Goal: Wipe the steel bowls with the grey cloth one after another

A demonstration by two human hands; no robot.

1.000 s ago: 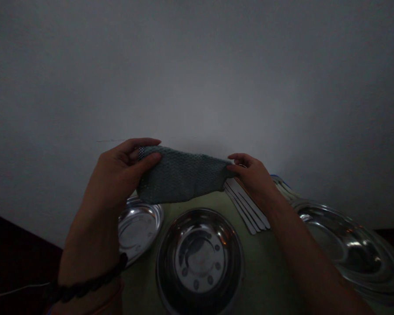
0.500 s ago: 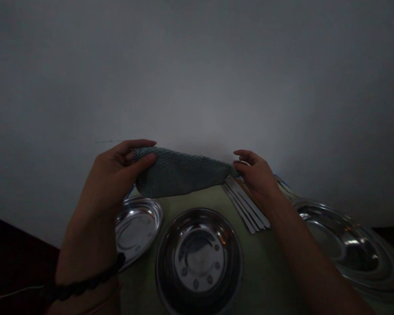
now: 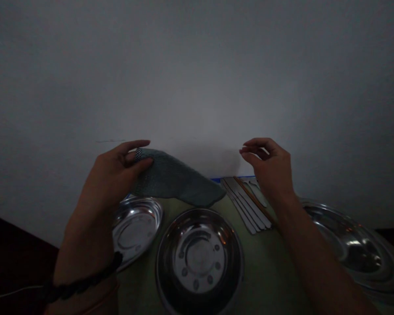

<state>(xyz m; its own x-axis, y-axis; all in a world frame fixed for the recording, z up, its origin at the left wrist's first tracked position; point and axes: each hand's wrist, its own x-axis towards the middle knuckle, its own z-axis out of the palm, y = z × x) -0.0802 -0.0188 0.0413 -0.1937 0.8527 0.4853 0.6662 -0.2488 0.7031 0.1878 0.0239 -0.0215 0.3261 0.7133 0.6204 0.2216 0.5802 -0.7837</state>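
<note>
My left hand (image 3: 114, 179) pinches one end of a grey-green knitted cloth (image 3: 177, 183) between thumb and fingers. The cloth's other end droops down onto the pale green table (image 3: 262, 262). My right hand (image 3: 271, 168) hovers to the right, fingers loosely curled and apart, holding nothing. It is above a row of flat metal utensils (image 3: 246, 203). A black bead bracelet circles my left wrist.
A steel bowl (image 3: 199, 258) sits at the table's front centre. A small steel plate (image 3: 136, 227) lies under my left hand, and a large steel tray (image 3: 354, 249) lies to the right. A plain white wall stands close behind the table. The scene is dim.
My right hand has let go of the cloth and lifted up to the right. The freed end of the cloth has dropped toward the table. The left hand has kept its grip.
</note>
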